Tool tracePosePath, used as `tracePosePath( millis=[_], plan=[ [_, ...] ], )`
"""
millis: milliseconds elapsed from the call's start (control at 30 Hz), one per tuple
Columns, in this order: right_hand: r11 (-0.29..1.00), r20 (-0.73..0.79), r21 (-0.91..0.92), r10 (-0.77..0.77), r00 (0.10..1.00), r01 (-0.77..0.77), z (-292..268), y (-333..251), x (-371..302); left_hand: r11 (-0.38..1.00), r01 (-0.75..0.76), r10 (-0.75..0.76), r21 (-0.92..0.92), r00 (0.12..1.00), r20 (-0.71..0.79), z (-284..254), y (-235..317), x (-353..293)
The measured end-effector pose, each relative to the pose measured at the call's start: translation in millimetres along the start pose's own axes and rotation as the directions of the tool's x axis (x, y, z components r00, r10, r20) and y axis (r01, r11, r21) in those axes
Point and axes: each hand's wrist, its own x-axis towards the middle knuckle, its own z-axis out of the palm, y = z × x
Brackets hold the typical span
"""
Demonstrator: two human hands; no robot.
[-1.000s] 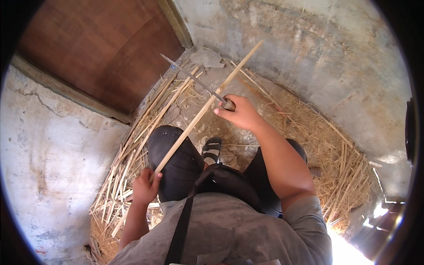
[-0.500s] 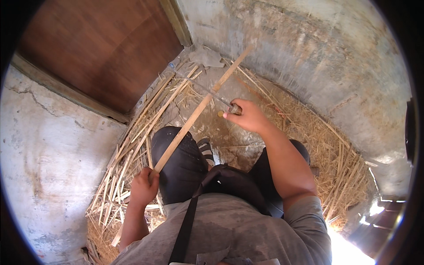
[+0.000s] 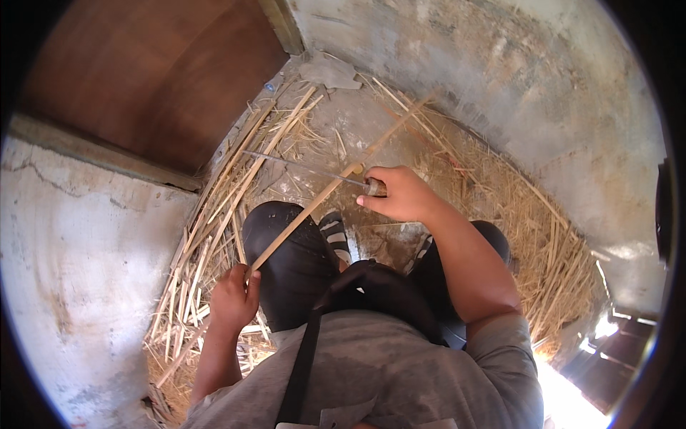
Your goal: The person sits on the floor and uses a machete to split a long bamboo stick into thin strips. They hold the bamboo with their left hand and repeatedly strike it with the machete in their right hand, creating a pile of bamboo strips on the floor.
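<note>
My left hand (image 3: pixel 234 297) is closed round the near end of a long, flat bamboo strip (image 3: pixel 304 214) beside my left knee. The strip slants up to the right, over that knee and past my other hand. A knife (image 3: pixel 375 187) with a brown handle and a long, thin blade is gripped in my right hand (image 3: pixel 400 194). Its blade points left and crosses the strip just past the strip's middle. Whether the blade lies on top of the strip or under it, I cannot tell.
Split bamboo strips (image 3: pixel 207 261) lie heaped along the left. Fine shavings and more strips (image 3: pixel 543 264) cover the floor at the right. Stained walls (image 3: pixel 493 93) and a brown door panel (image 3: pixel 157 79) surround me. A flat grey piece (image 3: pixel 330 71) rests in the far corner.
The knife has turned, its tip swinging down and left, and my right hand has come slightly nearer. The strip's far end has shifted to the right; my left hand keeps its grip.
</note>
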Motion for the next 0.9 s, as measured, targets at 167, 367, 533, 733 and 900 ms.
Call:
tracePosePath(
  millis=[167,367,533,733,900],
  plan=[
    [0.999,0.013,-0.012,-0.034,0.999,0.035,2.2,1.6,-3.4,0.997,0.03,-0.019,-0.068,0.987,0.157,11.6,-38.7,10.2],
    [0.991,0.042,-0.131,-0.025,0.999,0.03,25.0,1.1,-0.4,0.971,0.069,-0.021,-0.227,0.977,0.211,23.2,-39.3,10.7],
    [0.971,0.004,-0.214,-0.108,0.994,0.106,45.3,-6.6,-0.2,0.982,0.033,-0.003,-0.185,0.987,0.161,28.0,-43.1,-1.8],
    [0.988,-0.146,-0.101,0.101,0.984,-0.116,29.1,14.0,12.8,0.97,0.137,-0.113,-0.203,0.986,0.124,34.6,-45.7,-17.2],
    [0.954,-0.031,-0.292,-0.086,0.996,0.074,48.1,-3.3,-9.4,0.986,0.136,-0.123,-0.1,0.985,0.12,31.2,-40.2,-22.1]
  ],
)
